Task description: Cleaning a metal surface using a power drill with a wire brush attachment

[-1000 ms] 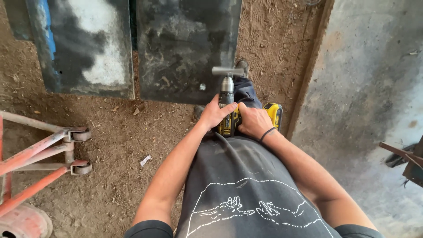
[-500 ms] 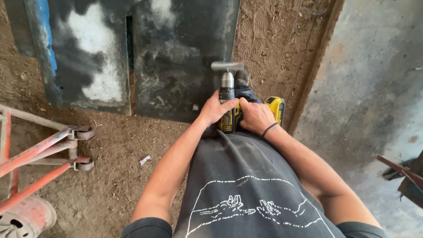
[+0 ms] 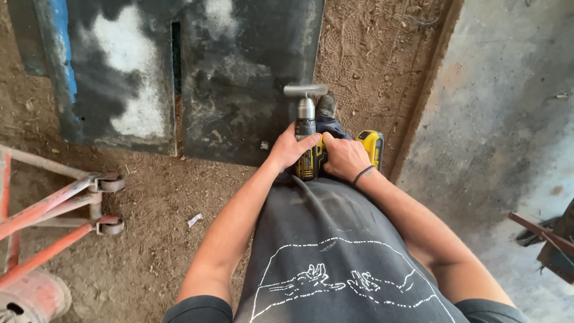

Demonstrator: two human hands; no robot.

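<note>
- As seen from the head camera, the person stands over a dark metal plate (image 3: 239, 78) lying on the dirt floor (image 3: 149, 239); both hands clamp a yellow-and-black cordless drill (image 3: 312, 157) held nose-down against the body, close to the belly, which looks like a way to lean weight into it
- Left hand (image 3: 289, 149): clenched round the front of the drill body, thumb up along the chuck side; judged to be steadying the nose
- Right hand (image 3: 344, 158): wrapped on the grip behind, a dark band at the wrist; whether a finger is on the trigger cannot be told
- A grey T-shaped attachment (image 3: 305, 91) sits in the chuck; its crossbar lies above the plate's right edge; contact with the plate cannot be confirmed
- A shoe toe (image 3: 326, 105) shows just beside the chuck, near the plate edge; perhaps pinning the plate
- Second plate (image 3: 113, 78), with white patches and a blue edge, lies alongside, a narrow gap between the two
- Red metal frame (image 3: 54, 203) at left, well apart; concrete slab (image 3: 508, 119) at right
</note>
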